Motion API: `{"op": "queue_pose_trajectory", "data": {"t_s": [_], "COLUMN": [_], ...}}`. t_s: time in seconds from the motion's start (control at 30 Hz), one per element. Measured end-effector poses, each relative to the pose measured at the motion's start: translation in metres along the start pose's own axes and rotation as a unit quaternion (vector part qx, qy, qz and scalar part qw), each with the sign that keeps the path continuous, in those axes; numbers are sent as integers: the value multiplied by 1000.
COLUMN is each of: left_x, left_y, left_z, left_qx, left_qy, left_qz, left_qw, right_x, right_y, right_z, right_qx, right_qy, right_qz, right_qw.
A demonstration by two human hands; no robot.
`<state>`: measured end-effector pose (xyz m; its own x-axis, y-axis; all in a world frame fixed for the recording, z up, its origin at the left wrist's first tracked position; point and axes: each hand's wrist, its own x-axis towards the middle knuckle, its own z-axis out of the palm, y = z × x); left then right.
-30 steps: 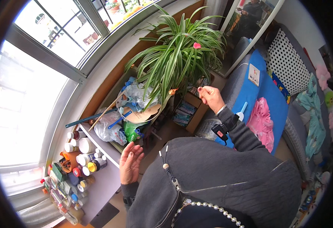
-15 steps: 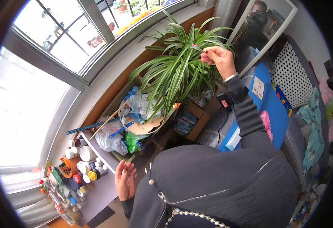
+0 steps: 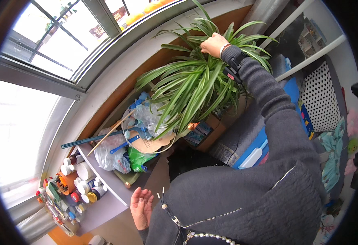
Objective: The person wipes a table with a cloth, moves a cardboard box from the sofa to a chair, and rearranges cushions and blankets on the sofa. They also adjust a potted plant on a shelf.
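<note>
A large spider plant (image 3: 187, 96) with long green-and-white striped leaves spreads below the windowsill. My right hand (image 3: 214, 45) is over its crown, fingers curled down among the leaf bases. The fingertips are hidden, so what they hold cannot be made out. A dark watch-like band (image 3: 234, 67) and a light bracelet circle that wrist. Low in front of my body, my left hand (image 3: 142, 207) is open, palm up with loosely bent fingers and nothing in it. It is near the corner of a pale shelf (image 3: 113, 190).
Plastic bags (image 3: 109, 153), a round tan fan-like board (image 3: 148, 143) and sticks lie left of the plant. Several bottles and jars (image 3: 85, 181) crowd the shelf. A mirror frame (image 3: 313, 57) leans at the right beside a polka-dot cushion (image 3: 319, 98). A cardboard box (image 3: 209, 132) stands below the leaves.
My right hand has moved left and farther away, from the plant's right side into its crown. My left hand has shifted slightly right and nearer. The view has shifted too.
</note>
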<state>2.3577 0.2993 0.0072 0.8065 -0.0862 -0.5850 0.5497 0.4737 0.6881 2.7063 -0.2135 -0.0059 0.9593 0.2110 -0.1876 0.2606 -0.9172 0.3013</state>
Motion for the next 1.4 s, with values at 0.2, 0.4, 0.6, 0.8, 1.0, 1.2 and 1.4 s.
{"op": "queue_pose_trajectory", "data": {"t_s": [0.2, 0.4, 0.6, 0.8, 1.0, 1.2, 1.4], "left_x": [43, 82, 93, 94, 85, 69, 56], "left_y": [6, 14, 24, 26, 23, 16, 7], "left_z": [-7, -3, 2, 7, 14, 19, 35], "left_qx": [-27, -26, -8, -2, 11, 43, 66], "left_qy": [-25, -50, -51, -54, -65, -49, -28], "left_qz": [-31, -51, -61, -52, -36, -3, 44], "left_qw": [999, 997, 997, 997, 997, 998, 996], "right_x": [0, 12, 32, 24, -37, -179, -248], "right_y": [15, 14, 12, 13, 25, 31, -32], "right_z": [22, 22, 23, 16, -40, -56, 54], "right_qx": [-159, -132, -168, -77, 96, 494, 744], "right_qy": [-7, -15, -49, 91, 270, 425, 122], "right_qz": [3, 39, 65, 19, -40, 132, 348], "right_qw": [987, 990, 982, 993, 957, 747, 557]}}
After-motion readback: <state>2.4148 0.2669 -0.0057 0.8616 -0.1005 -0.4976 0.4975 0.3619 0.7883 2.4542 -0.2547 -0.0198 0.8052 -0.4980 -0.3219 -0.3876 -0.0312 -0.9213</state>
